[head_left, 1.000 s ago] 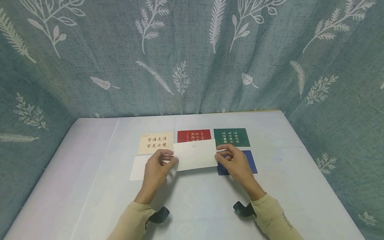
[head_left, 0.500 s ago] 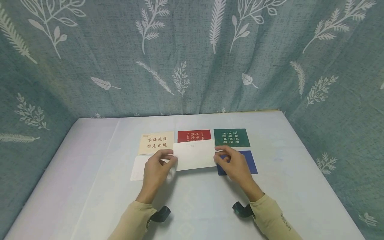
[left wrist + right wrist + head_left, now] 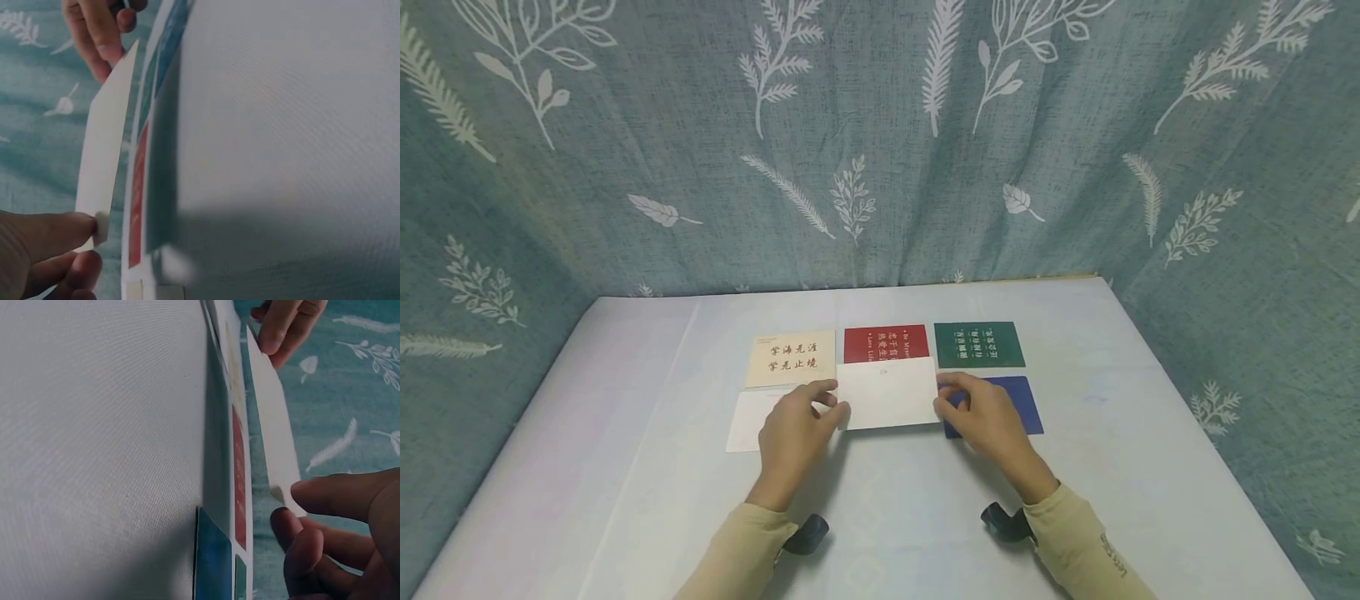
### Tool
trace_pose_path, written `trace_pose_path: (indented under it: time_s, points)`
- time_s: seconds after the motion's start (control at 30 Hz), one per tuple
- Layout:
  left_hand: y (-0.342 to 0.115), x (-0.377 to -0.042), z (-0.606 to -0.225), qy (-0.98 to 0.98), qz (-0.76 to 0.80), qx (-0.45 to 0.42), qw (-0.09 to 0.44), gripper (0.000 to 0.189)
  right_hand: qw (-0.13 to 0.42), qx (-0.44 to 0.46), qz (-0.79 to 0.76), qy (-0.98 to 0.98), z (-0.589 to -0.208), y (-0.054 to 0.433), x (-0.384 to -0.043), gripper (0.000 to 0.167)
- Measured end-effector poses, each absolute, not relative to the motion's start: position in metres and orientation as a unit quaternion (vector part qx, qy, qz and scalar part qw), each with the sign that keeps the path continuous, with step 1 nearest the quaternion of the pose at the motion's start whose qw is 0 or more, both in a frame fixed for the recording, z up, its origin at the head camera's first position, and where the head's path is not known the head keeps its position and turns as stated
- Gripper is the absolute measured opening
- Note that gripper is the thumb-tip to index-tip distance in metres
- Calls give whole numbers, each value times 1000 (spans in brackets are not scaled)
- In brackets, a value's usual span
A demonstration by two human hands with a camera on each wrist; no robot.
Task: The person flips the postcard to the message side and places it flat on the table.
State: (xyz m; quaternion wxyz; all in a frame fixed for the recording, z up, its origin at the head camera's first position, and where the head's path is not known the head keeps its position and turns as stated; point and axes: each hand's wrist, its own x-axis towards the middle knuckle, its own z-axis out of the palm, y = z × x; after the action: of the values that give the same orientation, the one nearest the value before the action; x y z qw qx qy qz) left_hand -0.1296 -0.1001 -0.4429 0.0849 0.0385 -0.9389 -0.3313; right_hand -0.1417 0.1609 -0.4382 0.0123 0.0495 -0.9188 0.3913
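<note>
A white card [image 3: 887,396] with a small mark near its far edge is held between both hands, raised over the table. My left hand [image 3: 797,433] pinches its left end between thumb and fingers; in the left wrist view the thumb [image 3: 59,234] lies on the card's face. My right hand [image 3: 988,417] pinches the other end, its thumb [image 3: 350,494] against the card in the right wrist view. Behind the card lies a red card [image 3: 886,342] with lettering, its near part covered. A blue card [image 3: 1024,404] sits partly under my right hand, and a white card [image 3: 748,421] beside my left hand.
A cream card [image 3: 790,358] with dark characters lies at the back left of the group, a green card [image 3: 979,343] at the back right. The white-covered table [image 3: 625,500] ends at a leaf-patterned curtain [image 3: 880,167].
The held white card has come slightly nearer and levelled out, so more of the red card shows behind it. Both hands keep their pinch; the cards on the table have not moved.
</note>
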Motion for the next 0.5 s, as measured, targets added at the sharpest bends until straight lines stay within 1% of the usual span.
trace_pose_path:
  time_s: [0.3,0.5]
  points:
    - [-97,-129,-443,-955,-286,26,70,33,3,52,315,-948,-438,155,-140,36]
    - [-96,-127,-443,-961,-270,21,56,33,-10,48,302,-952,-439,152,-139,34]
